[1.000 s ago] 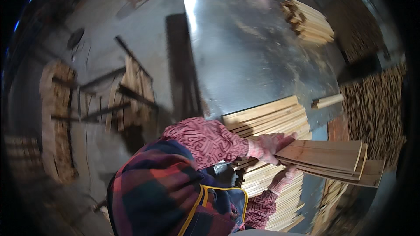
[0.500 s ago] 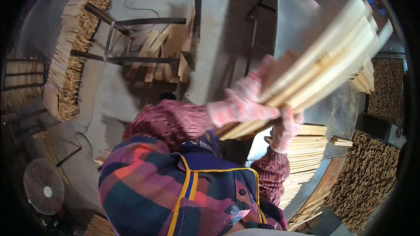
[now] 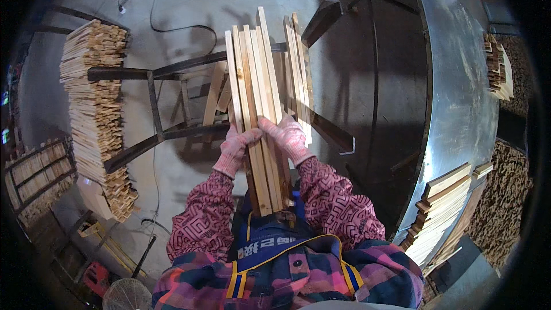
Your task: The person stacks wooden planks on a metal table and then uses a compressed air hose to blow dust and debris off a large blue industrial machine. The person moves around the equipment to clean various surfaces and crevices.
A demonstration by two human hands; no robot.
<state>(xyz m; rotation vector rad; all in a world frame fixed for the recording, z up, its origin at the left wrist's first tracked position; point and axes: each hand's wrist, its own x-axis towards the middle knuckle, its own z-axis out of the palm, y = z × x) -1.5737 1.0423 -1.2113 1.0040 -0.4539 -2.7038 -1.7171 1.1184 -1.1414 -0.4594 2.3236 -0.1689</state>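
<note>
Both gloved hands clasp a bundle of long, pale wood strips (image 3: pixel 261 80) in front of my body. My left hand (image 3: pixel 235 146) is closed around its left side. On the right side, my right hand (image 3: pixel 287 136) grips with its thumb across the top faces. The strips run lengthwise away from me, their near ends close to my apron. Beneath and past the bundle is a dark metal frame rack (image 3: pixel 204 60). More upright boards (image 3: pixel 299 74) lean at the rack's right end, just right of the bundle.
A tall stack of wood strips (image 3: pixel 94 109) stands at the left. Along the right runs a metal-topped table (image 3: pixel 459 97) carrying rows of strips (image 3: pixel 442 212). Large wood piles (image 3: pixel 508 189) lie beyond it. A fan (image 3: pixel 127 295) is at lower left; a black cable (image 3: pixel 156 11) crosses the floor.
I have turned from the metal table toward the rack. The bundle has swung left, from above the table to in front of me over the rack, still in both hands.
</note>
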